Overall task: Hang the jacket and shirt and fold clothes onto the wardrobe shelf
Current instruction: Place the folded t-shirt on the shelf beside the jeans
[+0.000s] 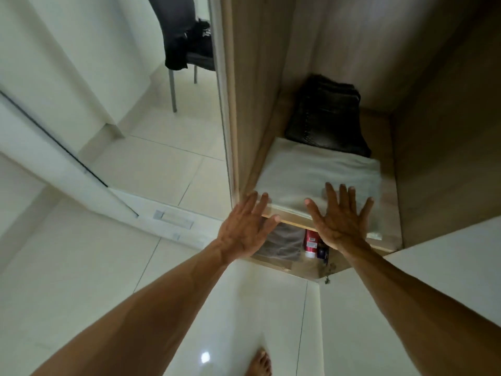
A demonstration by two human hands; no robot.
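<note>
Mid-frame, fingers spread flat: left hand (245, 229) at wood shelf (290, 221) edge, right hand (340, 221) over smooth white folded cloth (311, 172), dark folded jeans (325, 118) behind. Contact unclear tbh.

Both bare arms reach forward, nearly straight. The left hand (248, 226) lies flat, palm down, fingers straight and slightly apart. The right hand (341, 221), just to its right, spreads its fingers wide, palm down. A bare foot (259, 362) shows near.

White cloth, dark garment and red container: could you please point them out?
white cloth (320, 169): head view, top face.
dark garment (325, 118): head view, top fold.
red container (311, 240): head view, side.
</note>
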